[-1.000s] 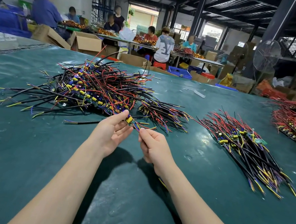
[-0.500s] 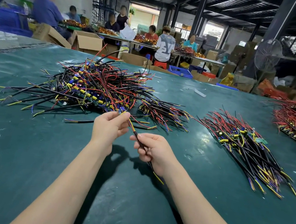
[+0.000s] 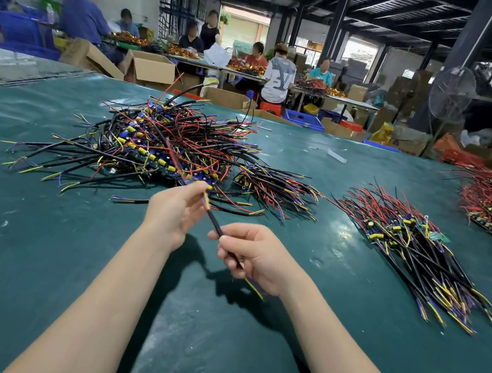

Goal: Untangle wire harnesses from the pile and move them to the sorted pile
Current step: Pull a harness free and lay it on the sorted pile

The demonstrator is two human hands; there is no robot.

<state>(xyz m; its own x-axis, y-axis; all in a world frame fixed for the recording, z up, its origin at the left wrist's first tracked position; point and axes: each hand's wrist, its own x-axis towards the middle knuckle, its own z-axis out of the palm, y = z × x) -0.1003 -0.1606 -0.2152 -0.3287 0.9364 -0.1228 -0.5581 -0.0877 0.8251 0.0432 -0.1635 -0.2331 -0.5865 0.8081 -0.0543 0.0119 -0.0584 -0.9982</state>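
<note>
- The right hand (image 3: 255, 256) is closed around the black sheathed stretch of one wire harness (image 3: 215, 225), whose yellow and purple tail ends poke out below the palm.
- The left hand (image 3: 175, 212) pinches the same harness higher up, at its yellow connector end, so the harness runs taut and slanted between the two hands, lifted off the table (image 3: 37, 251).
- Above the left fingertips a red lead of this harness seems to run back into the tangled pile (image 3: 161, 145); whether it is snagged there cannot be told.
- To do the step well, the person would likely keep the left pinch close to the connector and draw slowly towards the near edge, so that neighbouring wires slip off rather than drag along.
- If the pile begins to travel with it, easing off and shaking the lead loose looks safer than pulling harder.
- The sorted pile (image 3: 415, 243) lies towards the table's right side, well apart from the tangle; the freed harness should probably be laid there parallel to the others, connectors at the far end.
</note>
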